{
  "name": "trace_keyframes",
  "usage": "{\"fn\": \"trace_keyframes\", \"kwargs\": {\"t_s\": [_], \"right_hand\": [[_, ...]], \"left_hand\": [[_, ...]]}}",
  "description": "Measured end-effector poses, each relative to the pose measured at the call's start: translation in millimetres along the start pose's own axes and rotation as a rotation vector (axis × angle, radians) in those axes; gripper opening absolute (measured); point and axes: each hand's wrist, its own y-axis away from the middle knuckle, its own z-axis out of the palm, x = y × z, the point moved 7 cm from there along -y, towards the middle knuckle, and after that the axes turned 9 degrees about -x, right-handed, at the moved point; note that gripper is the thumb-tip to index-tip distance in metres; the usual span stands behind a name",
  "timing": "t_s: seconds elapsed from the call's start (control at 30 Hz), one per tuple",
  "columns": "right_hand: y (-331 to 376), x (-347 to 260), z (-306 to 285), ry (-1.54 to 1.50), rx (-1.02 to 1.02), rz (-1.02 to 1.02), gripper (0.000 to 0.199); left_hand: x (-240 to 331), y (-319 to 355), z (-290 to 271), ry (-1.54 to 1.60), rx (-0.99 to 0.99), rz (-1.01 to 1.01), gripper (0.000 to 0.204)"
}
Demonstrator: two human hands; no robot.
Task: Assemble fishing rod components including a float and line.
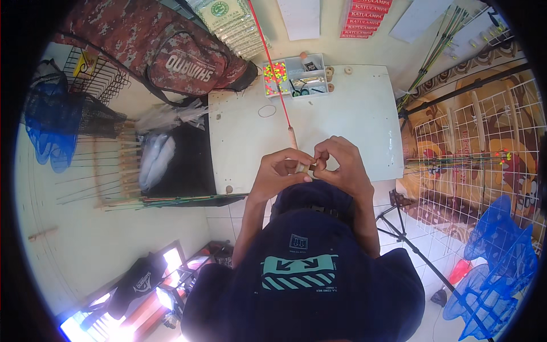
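Both hands meet at the near edge of the white worktop (353,119), pinching the pale butt end of a thin red fishing rod (272,68). The left hand (279,174) and the right hand (342,165) are clenched around the small handle piece (300,166); what exactly sits between the fingertips is hard to make out. The rod runs away across the worktop, past a compartment tackle box (296,75) of bright beads. A twist too hard could likely snap the slender blank, or its swinging tip could knock the box.
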Motion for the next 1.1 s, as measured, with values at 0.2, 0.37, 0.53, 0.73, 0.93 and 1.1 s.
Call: {"fn": "trace_keyframes", "kwargs": {"t_s": [0.2, 0.37, 0.53, 0.73, 0.93, 1.1], "right_hand": [[1.2, 0.9, 5.4, 0.018, 0.048, -0.018, 0.026], [2.2, -0.1, 12.0, -0.009, 0.059, -0.057, 0.025], [4.5, 3.5, 18.0, -0.161, 0.042, -0.033, 0.025], [3.0, -4.3, 22.3, -0.203, 0.054, -0.120, 0.026], [3.1, -3.6, 22.1, -0.221, 0.118, -0.189, 0.026], [4.7, 14.0, 21.1, -0.292, 0.166, -0.052, 0.021]], "left_hand": [[9.1, -0.1, 4.0, -0.016, -0.022, 0.128, 0.034], [9.3, -0.2, -3.8, 0.010, 0.017, 0.120, 0.035], [7.1, 1.8, -9.8, 0.120, 0.031, 0.193, 0.033], [-10.5, 3.8, -20.5, 0.276, 0.126, 0.110, 0.032], [-13.0, 1.4, -15.8, 0.121, 0.118, 0.006, 0.044], [-7.4, -1.0, -17.7, 0.082, 0.120, 0.042, 0.048]]}}
